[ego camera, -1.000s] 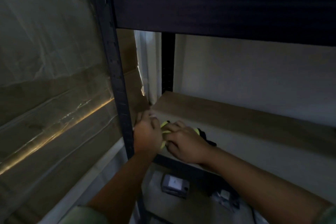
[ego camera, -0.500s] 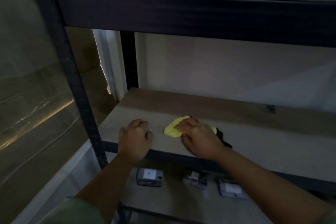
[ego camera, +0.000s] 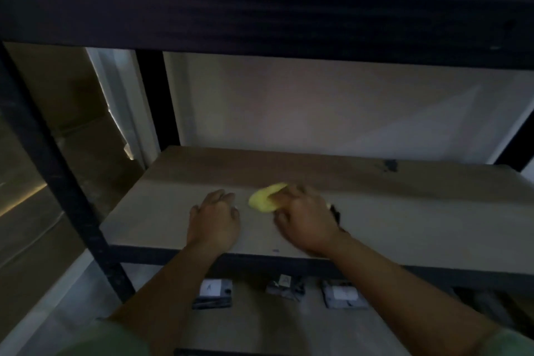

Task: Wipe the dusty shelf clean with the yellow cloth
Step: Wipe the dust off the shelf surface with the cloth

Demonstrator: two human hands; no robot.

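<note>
Yellow cloth (ego camera: 264,199) pressed under right hand (ego camera: 307,220), left hand (ego camera: 213,220) flat on shelf (ego camera: 419,217)

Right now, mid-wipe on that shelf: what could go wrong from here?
1. The crumpled yellow cloth is pressed under the right hand with only a small patch showing; strokes may leave streaks on the dusty wooden shelf board.
2. Dust pushed over the front edge could land on the small grey packets on the shelf below.
3. The left hand rests flat on the board and may smear dust.
</note>
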